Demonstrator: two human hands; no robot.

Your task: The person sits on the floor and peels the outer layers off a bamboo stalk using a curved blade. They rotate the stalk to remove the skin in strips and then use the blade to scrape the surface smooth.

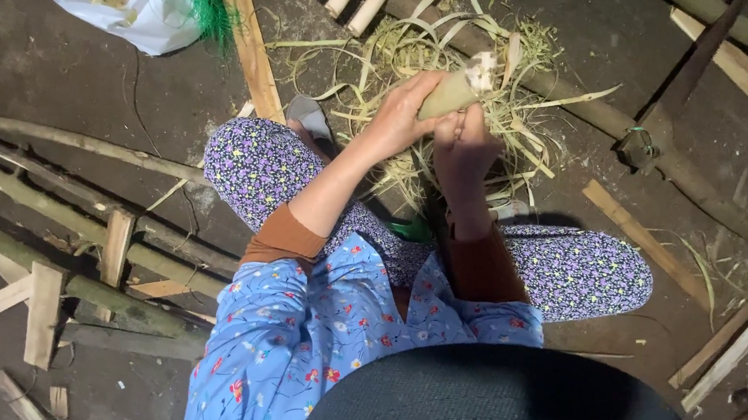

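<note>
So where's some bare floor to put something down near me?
Bare floor lies between the white plastic bag and the bamboo poles. It is crowded ahead, where both hands, left hand and right hand, work over bamboo shavings.

Bamboo piece, upper centre: pale green matt skin, cut end light and fibrous. Shavings behind it: thin, dry, straw-coloured strips, curled. Wooden slats, upper left and right edge: raw, rough-sawn, unpainted. Bamboo poles, left: dull green-brown, smooth-skinned. Bag, upper left: white thin plastic, crinkled, slightly glossy. Floor: dark, matt, cracked. Trousers: soft printed cloth.
</note>
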